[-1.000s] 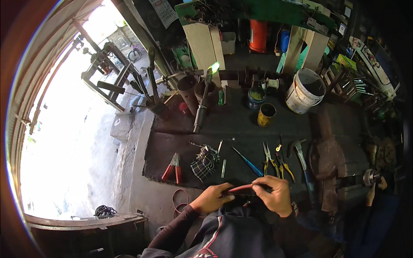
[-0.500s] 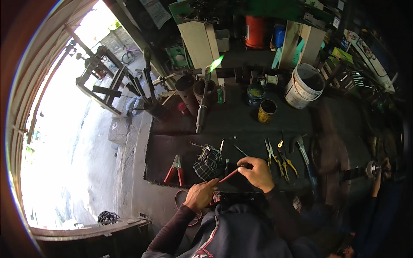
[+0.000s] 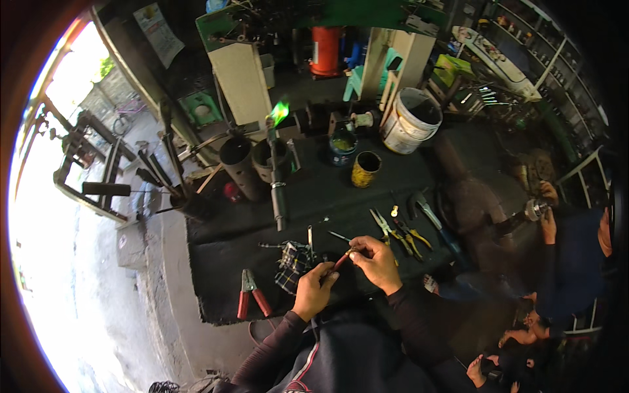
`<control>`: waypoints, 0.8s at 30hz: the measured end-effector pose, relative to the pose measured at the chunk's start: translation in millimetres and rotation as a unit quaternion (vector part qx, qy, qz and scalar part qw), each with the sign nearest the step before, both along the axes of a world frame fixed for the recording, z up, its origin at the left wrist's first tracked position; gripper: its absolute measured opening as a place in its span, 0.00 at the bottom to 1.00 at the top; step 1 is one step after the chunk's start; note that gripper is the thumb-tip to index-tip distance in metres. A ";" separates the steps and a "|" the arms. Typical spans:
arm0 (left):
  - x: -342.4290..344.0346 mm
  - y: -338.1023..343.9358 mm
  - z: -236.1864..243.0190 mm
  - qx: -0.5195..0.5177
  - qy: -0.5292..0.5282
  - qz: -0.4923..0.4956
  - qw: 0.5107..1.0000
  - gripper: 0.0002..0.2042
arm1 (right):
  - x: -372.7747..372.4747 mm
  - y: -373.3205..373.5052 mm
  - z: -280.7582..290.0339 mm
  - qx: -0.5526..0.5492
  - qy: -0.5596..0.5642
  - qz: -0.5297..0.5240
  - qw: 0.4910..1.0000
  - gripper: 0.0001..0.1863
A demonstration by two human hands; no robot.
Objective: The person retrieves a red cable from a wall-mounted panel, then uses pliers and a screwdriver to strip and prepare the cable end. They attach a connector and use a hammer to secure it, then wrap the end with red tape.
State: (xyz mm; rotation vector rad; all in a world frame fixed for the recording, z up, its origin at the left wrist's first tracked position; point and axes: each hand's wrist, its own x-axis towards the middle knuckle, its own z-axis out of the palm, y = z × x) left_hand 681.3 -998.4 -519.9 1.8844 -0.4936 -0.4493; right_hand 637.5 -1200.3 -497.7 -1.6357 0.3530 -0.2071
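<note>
My left hand (image 3: 312, 292) is closed round a red cable (image 3: 341, 261) in front of my body. My right hand (image 3: 376, 263) pinches its upper end between thumb and fingers; what lies at the fingertips is too small to make out. Just beyond the left hand is a crumpled plaid cloth (image 3: 293, 264). To its left, a red-handled wire stripper (image 3: 251, 293) lies with its handles spread. Right of my right hand are yellow-handled needle-nose pliers (image 3: 386, 230), a second pair of yellow-and-black pliers (image 3: 413, 240) and a claw hammer (image 3: 433, 216).
A torch (image 3: 278, 191) burns with a green flame (image 3: 280, 113) at its far end, leaning on a metal cylinder (image 3: 237, 164). Beyond the tools stand a yellow can (image 3: 365, 171), a blue tin (image 3: 342, 149) and a white bucket (image 3: 405, 131). Other people's hands (image 3: 548, 219) work at the right.
My hands have come closer together, so less of the red cable shows between them. The whole view has swung right, shifting the bench leftward and bringing more of the people at the right into sight.
</note>
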 end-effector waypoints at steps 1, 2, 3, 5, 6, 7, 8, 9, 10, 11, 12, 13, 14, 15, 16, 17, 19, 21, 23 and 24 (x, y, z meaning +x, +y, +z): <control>3.8 -0.9 -7.0 -0.006 0.021 -0.004 1.000 0.15 | -7.0 -0.1 1.9 0.012 0.004 -0.014 1.000 0.18; 6.3 -1.5 -15.4 -0.018 0.023 0.007 1.000 0.15 | -15.7 -0.2 5.5 0.024 0.007 -0.027 0.999 0.22; 9.8 -2.6 -23.3 -0.028 0.023 0.014 0.999 0.15 | -29.9 -5.1 -6.7 0.038 0.019 -0.042 0.998 0.26; 24.1 3.2 -21.5 -0.006 0.030 0.045 0.999 0.15 | -60.3 -4.2 -18.6 0.020 0.064 -0.077 0.995 0.23; 31.6 8.5 -23.9 -0.002 0.047 0.079 0.996 0.15 | -75.9 -4.1 -28.0 0.002 0.089 -0.081 0.993 0.22; 39.5 16.0 -29.9 -0.011 0.073 0.099 0.992 0.14 | -93.5 -1.7 -34.1 -0.031 0.114 -0.090 0.989 0.22; 47.4 23.2 -35.0 -0.019 0.100 0.120 0.988 0.14 | -109.2 0.7 -40.1 -0.064 0.139 -0.098 0.983 0.21; 53.2 28.6 -35.2 -0.041 0.125 0.134 0.982 0.13 | -123.3 3.2 -45.8 -0.039 0.157 -0.112 0.980 0.21; 57.0 32.0 -33.3 -0.051 0.129 0.158 0.978 0.14 | -135.5 6.2 -50.9 -0.013 0.176 -0.124 0.976 0.21; 62.7 37.0 -36.9 0.007 0.069 0.148 0.987 0.15 | -142.6 9.2 -54.0 0.015 0.194 -0.135 0.972 0.21; 67.4 40.5 -43.8 0.066 0.008 0.138 0.988 0.15 | -147.8 10.2 -56.6 0.006 0.199 -0.141 0.970 0.21; 69.5 40.2 -51.5 0.057 0.010 0.143 0.988 0.16 | -151.4 11.0 -54.7 -0.005 0.205 -0.144 0.968 0.21; 69.9 41.6 -58.3 0.049 0.011 0.150 0.987 0.16 | -152.1 10.8 -53.3 -0.016 0.210 -0.146 0.967 0.20; 69.7 41.6 -65.4 0.073 0.038 0.154 0.985 0.16 | -150.3 9.8 -53.5 -0.033 0.213 -0.141 0.966 0.20; 65.3 36.6 -58.4 0.068 0.013 0.161 0.985 0.15 | -146.8 8.1 -48.3 -0.068 0.210 -0.120 0.968 0.20; 60.6 32.0 -54.5 0.053 0.000 0.173 0.983 0.14 | -140.2 6.7 -38.1 -0.101 0.201 -0.099 0.969 0.20; 51.6 26.0 -55.1 0.036 -0.006 0.191 0.981 0.12 | -128.6 -1.1 -25.7 -0.154 0.191 -0.053 0.968 0.19; 42.2 23.2 -57.8 0.031 0.002 0.223 0.974 0.11 | -117.9 -13.3 -18.4 -0.191 0.190 -0.007 0.963 0.19; 33.8 15.7 -47.8 0.015 0.061 0.250 0.966 0.12 | -110.3 -25.7 -17.8 -0.196 0.171 0.011 0.966 0.18; 29.8 17.4 -49.5 -0.008 0.091 0.266 0.960 0.13 | -106.3 -31.5 -17.8 -0.198 0.163 0.019 0.966 0.18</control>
